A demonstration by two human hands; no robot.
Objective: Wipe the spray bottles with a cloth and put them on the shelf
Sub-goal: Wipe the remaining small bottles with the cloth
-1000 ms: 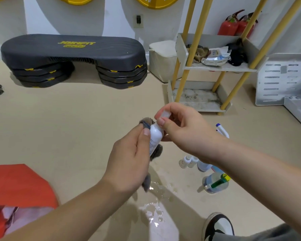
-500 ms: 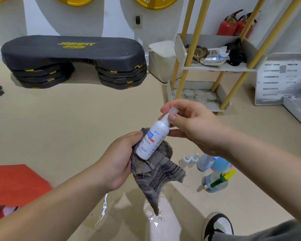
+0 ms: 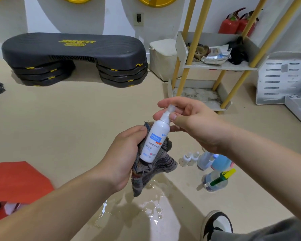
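A small white spray bottle (image 3: pixel 155 142) with a blue label is tilted in mid-air at the centre. My right hand (image 3: pixel 189 122) pinches its clear cap between thumb and fingers. My left hand (image 3: pixel 127 153) grips a grey striped cloth (image 3: pixel 151 171) bunched against the bottle's lower body; the cloth's end hangs down. On the floor to the right stand two tiny white bottles (image 3: pixel 188 159), a pale blue spray bottle (image 3: pixel 205 159) and a clear bottle with a green and yellow trigger (image 3: pixel 215 180). The white shelf with yellow poles (image 3: pixel 221 66) stands at the back right.
Water is pooled on the beige floor (image 3: pixel 146 211) below the cloth. A black step platform (image 3: pixel 73 58) stands at the back left, a red mat (image 3: pixel 16 181) at the left edge. My shoe (image 3: pixel 215 223) is at the bottom right. A white metal panel (image 3: pixel 281 79) leans at the right.
The cloth was wrapped tightly round the bottle; it has since opened out, leaving the bottle's label bare. The bottle now tilts more, held by its cap in my right hand.
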